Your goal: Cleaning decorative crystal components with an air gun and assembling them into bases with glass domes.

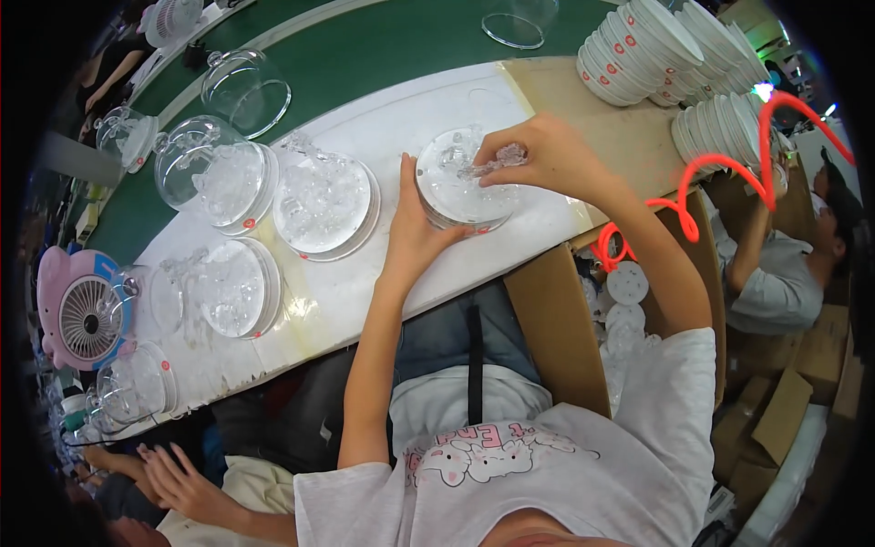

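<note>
My left hand point(415, 228) cups the near left edge of a round white base point(448, 191) that stands on the white work surface. My right hand point(542, 155) hovers over that base and pinches a small clear crystal-like piece point(499, 159) at its top. More clear pieces stand on the base under my fingers. To the left lie three similar white bases with clear ornaments: one point(324, 202) beside my left hand, one point(239, 284) nearer me, and one point(228, 178) with a clear dome point(187, 150) leaning against it.
Stacks of white round bases point(643, 50) stand at the far right. Clear domes point(244, 87) lie on the green table. A pink fan point(84, 310) sits at left. A cardboard box point(556, 328) with white discs is beside my right side. A red coiled cord point(729, 164) hangs there. Other people work nearby.
</note>
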A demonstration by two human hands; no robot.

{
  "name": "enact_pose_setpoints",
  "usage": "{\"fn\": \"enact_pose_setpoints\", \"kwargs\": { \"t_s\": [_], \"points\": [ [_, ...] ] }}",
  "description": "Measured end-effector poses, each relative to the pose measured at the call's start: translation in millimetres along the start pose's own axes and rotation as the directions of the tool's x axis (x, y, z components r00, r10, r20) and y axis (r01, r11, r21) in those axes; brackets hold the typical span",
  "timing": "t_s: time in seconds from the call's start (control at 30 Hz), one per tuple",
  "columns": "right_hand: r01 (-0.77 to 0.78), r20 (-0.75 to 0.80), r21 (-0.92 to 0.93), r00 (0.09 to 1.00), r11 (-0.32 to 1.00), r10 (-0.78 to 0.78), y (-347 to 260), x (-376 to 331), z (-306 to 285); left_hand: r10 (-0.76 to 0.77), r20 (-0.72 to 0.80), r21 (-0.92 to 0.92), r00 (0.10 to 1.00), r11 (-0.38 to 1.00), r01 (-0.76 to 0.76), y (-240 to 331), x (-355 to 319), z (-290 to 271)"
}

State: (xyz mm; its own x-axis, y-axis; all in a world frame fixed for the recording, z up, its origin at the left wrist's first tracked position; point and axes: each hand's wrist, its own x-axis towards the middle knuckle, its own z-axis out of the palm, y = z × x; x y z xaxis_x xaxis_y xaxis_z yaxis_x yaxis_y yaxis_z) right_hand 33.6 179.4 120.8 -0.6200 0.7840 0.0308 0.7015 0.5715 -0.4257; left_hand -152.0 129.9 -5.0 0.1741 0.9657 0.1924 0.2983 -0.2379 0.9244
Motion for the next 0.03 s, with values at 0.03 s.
{"fn": "enact_pose_setpoints", "kwargs": {
  "t_s": [0.03],
  "points": [
    [0.010,0.012,-0.018,1.000,1.000,-0.010,3.5,3.3,3.4,-0.011,0.004,0.012,1.000,1.000,0.011,-0.1,-0.5,-0.5]
  ]
}}
